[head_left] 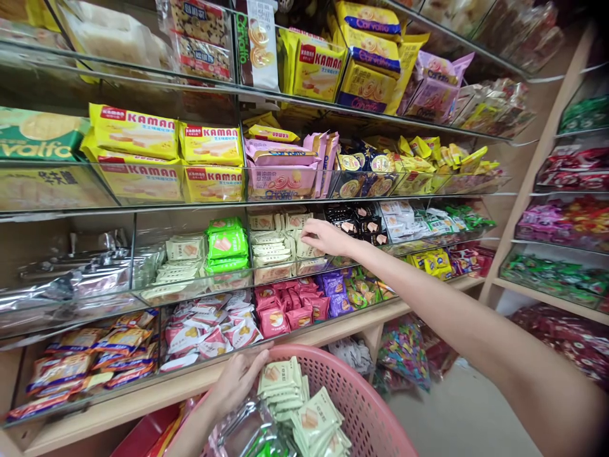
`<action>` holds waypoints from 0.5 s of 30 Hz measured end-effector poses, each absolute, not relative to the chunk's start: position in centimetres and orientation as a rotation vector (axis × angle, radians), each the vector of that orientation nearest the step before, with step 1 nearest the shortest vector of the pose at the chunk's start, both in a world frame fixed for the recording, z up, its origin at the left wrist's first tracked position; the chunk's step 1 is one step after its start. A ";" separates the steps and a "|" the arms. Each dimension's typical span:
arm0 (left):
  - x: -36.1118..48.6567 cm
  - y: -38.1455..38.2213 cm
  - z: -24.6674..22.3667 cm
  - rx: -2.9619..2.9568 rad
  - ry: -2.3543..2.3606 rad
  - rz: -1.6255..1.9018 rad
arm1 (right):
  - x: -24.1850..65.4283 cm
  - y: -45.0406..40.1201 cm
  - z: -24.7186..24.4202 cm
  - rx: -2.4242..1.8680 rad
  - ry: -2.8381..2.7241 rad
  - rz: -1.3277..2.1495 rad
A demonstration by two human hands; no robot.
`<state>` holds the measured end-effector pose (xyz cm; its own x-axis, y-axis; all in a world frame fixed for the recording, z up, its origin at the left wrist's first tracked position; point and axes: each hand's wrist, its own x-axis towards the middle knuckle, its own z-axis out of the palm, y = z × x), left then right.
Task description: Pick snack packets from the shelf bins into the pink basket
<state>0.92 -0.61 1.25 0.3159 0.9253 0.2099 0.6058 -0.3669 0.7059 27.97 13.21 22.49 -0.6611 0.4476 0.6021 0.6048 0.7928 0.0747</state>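
Observation:
My right hand (328,237) reaches into a shelf compartment, its fingers pinched together against the cream-coloured snack packets (311,265). Whether a packet is between the fingertips is hidden. More cream packets (272,255) are stacked just left of the hand. Below, my left hand (240,381) grips the rim of a pink perforated plastic basket (375,400). Inside the basket lie stacks of matching cream packets (316,416), a clear plastic container (250,428) and some green wrapping (269,444), partly cut off by the frame.
Clear dividers and front panels (190,282) edge the shelf compartments. Bright green packets (226,244) lie to the left, black packets (356,222) to the right. Red packets (290,308) fill the tier below, yellow wafer packs (136,136) the tier above. Another shelf unit (556,295) stands at right.

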 end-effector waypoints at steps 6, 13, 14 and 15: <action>1.0 -0.8 1.5 2.071 1.332 0.840 | 28.2 11.6 20.7 -0.837 -2.360 -0.578; 1.1 -0.8 1.9 2.062 1.308 0.790 | 29.4 12.4 20.9 -0.874 -2.447 -0.791; 1.1 -0.8 1.9 2.062 1.308 0.793 | 29.5 12.5 21.2 -0.903 -2.474 -0.768; 1.1 -0.9 1.9 2.060 1.301 0.798 | 29.5 12.6 21.5 -0.936 -2.516 -0.744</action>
